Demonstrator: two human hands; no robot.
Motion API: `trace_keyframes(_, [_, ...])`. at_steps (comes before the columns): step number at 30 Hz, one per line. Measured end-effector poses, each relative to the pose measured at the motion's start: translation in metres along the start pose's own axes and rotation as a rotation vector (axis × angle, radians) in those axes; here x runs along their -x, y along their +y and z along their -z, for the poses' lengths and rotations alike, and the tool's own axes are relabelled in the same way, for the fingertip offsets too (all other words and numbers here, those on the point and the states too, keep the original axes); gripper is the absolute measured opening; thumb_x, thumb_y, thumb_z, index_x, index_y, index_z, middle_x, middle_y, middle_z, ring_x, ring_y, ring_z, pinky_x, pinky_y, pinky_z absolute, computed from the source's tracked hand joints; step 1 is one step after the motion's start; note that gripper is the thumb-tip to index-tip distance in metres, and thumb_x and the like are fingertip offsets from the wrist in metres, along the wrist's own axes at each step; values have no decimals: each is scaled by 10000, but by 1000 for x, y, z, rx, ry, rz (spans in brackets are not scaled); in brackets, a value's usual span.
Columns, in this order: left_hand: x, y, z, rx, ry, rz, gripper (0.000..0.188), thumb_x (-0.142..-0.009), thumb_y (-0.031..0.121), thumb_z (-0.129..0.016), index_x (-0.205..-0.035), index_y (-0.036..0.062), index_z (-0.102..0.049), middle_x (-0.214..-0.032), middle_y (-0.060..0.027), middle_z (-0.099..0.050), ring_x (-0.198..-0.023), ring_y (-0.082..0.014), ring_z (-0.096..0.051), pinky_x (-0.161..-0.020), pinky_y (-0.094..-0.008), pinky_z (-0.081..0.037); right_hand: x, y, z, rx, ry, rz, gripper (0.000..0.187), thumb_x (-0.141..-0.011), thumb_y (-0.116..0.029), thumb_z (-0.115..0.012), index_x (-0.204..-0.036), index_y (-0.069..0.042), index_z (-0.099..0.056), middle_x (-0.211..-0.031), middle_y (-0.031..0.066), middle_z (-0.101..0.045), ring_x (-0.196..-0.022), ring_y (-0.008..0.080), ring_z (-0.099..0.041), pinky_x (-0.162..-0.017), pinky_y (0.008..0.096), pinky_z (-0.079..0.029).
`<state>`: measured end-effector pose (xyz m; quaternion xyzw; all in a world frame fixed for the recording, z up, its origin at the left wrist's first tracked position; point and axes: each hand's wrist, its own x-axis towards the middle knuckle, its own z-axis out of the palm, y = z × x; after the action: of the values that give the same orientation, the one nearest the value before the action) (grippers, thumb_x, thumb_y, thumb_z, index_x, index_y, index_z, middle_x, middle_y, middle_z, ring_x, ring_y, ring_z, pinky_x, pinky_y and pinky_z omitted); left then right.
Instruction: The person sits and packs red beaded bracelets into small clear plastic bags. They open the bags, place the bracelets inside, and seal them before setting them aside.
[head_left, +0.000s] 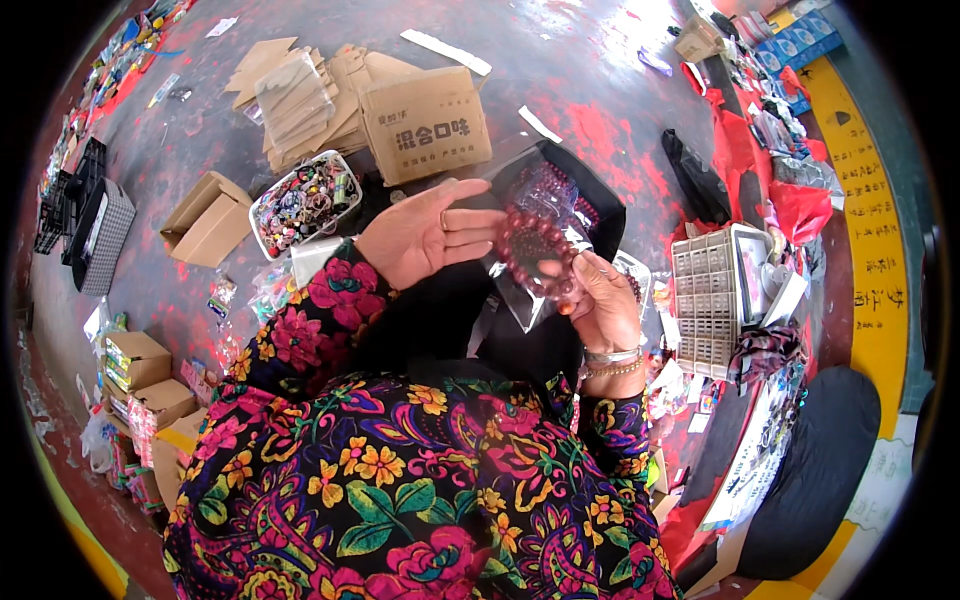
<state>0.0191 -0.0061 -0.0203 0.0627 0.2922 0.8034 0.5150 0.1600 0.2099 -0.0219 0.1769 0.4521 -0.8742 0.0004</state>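
Note:
My right hand [606, 308] pinches a dark red beaded bracelet [533, 246] between thumb and fingers. A clear plastic bag [522, 306] shows around and below the beads; whether they lie inside it I cannot tell. To its left is my left hand [432, 233], palm up with the fingers stretched out, and nothing in it. Just beyond the bracelet stands a black box [606, 232], with clear plastic and more dark red beads inside. A ring shows on my left hand, and bangles circle my right wrist.
A white basket [353, 214] full of small colourful trinkets stands at the left, near an open cardboard box [207, 219]. Farther off are a closed carton [424, 124] and flattened cardboard [345, 72]. A beige plastic crate [706, 303] and a black stool [818, 470] are at the right.

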Motion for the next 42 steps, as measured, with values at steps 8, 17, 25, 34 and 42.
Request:
trace_keyframes(8, [-18,-57,5,203,6,-67,381,-951,204,-399,-1241,-42,-386,-1214,-188,-487,-1123,-288,-491,-983,-419,-375,-8,20,-20,-100,65,-93,229,-896,-172,-525,-1068,-23,-546,-980,144,-638,-787,170,-640,-583,252,-522])
trace_keyframes(17, [-5,-46,-7,149,83,-18,375,-956,193,-377,-1240,-51,-386,-1196,-233,-497,-1126,-311,-496,-953,-438,-411,-13,16,-6,86,172,-58,207,-863,-174,-590,-1004,-23,-602,-772,16,-619,-643,82,-572,-498,183,-435])
trace_keyframes(25, [-10,-56,-1,141,64,33,296,-952,187,-386,-1147,-15,-477,-1098,-179,-560,-1027,-276,-558,-903,-426,-449,-13,25,-12,58,235,-32,147,-830,-102,-617,-945,-11,-602,-754,16,-611,-603,80,-565,-474,183,-449])
trace_keyframes(34, [-5,-55,-1,66,104,36,277,-922,134,-432,-1124,-50,-476,-1036,-200,-587,-967,-287,-591,-867,-416,-473,-13,31,-12,110,263,64,111,-826,-73,-606,-909,1,-608,-744,30,-616,-569,90,-568,-485,195,-464])
trace_keyframes(42, [-4,-54,-5,104,88,78,244,-910,104,-453,-1107,-38,-468,-1076,-183,-566,-998,-288,-575,-857,-410,-481,-16,36,-5,157,235,82,82,-828,-49,-588,-892,-2,-607,-732,34,-611,-578,95,-571,-503,189,-454])
